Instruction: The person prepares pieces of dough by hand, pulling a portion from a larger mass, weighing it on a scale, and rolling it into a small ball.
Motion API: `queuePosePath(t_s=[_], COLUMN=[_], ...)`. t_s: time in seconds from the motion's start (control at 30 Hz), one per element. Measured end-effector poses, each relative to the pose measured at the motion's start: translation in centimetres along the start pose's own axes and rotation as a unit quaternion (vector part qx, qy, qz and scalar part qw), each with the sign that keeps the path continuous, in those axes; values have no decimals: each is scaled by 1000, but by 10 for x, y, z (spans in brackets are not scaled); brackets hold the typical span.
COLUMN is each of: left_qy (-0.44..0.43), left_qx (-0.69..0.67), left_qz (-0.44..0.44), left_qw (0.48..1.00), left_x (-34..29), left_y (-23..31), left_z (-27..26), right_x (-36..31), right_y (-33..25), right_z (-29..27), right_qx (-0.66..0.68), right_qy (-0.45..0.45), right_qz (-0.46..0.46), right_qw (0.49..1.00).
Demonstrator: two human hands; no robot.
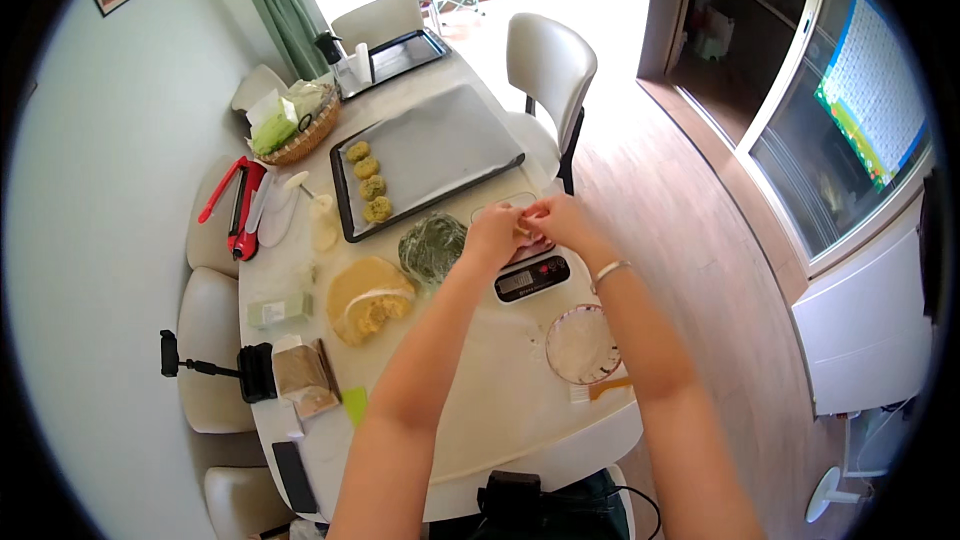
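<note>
- While both hands meet over a black-and-white digital scale (532, 280), I watch remotely: the left hand (492, 236) and right hand (560, 222) have curled fingers close together, something pinkish between them; whether either grips it, I cannot tell.
- Four rough yellow-green balls (371, 188) line the left side of a dark rectangular tray covered with grey paper (440, 155), the portion apparently done.
- Early stages, I judge: plain paper shows across most of the tray, and plenty looks unshaped.
- Still in bulk on the pale, rounded surface (480, 390) are a flattened yellow dough-like mass (362, 288) and, near it, a dark-green lump under clear film (432, 248).
- Print marks the scale's face and a pale-green rectangular box (280, 310); I can make out no brand.
</note>
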State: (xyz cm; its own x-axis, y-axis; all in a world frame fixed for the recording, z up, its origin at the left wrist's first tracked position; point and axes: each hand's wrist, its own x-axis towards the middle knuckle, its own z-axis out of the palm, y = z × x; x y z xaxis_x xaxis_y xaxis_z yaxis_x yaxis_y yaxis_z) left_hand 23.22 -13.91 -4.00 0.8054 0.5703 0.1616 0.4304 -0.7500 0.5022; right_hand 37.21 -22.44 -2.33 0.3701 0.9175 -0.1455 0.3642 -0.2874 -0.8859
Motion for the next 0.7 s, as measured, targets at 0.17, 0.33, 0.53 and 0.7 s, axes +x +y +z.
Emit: queuePosePath(t_s=[0.17, 0.33, 0.53, 0.7], left_qy=[-24, -12, 14, 47], left_qx=[29, -13, -39, -63], left_qz=[36, 50, 95, 115], left_qw=[999, 999, 995, 990], left_x=[7, 8, 7, 4], left_y=[0, -6, -14, -21], left_z=[-9, -8, -4, 1], right_x=[16, 30, 28, 22], right_y=[13, 32, 41, 41], right_z=[1, 8, 18, 22], right_qx=[-54, -83, -169, -134], right_qy=[-10, 19, 103, 138], right_qz=[-4, -88, -227, -253], right_qw=[999, 993, 954, 948])
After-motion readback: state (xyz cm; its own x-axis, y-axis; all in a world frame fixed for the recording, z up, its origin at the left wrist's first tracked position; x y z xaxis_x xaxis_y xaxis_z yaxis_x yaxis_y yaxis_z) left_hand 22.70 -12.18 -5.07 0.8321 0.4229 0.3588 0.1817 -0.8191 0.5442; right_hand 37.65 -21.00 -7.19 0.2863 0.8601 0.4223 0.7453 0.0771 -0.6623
